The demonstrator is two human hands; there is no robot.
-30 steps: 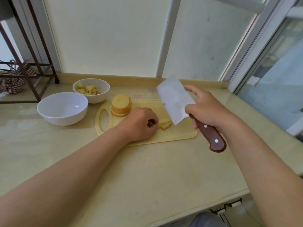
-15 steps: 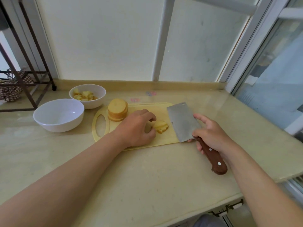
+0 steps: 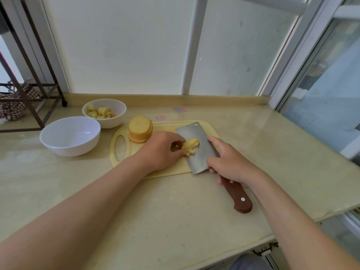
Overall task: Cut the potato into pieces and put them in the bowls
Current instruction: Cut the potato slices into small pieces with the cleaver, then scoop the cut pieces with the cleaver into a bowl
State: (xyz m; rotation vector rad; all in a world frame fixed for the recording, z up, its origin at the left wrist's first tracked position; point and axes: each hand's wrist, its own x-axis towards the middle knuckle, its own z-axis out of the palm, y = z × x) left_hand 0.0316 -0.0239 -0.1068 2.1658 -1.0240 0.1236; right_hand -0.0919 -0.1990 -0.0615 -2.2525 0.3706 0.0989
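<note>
Table [image 3: 175, 211]: small bowl [image 3: 119, 118] part-filled, large bowl [image 3: 58, 147] empty, slice stack [image 3: 140, 127] uncut; left hand [image 3: 161, 151] fingers [image 3: 178, 140] curl round cut pieces [image 3: 191, 145] on the cleaver [image 3: 202, 156], which right hand [image 3: 231, 164] grips.

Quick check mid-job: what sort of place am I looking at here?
Likely a home kitchen counter beside a window: cutting board, cleaver, stacked potato slices, large bowl and small bowl.
</note>
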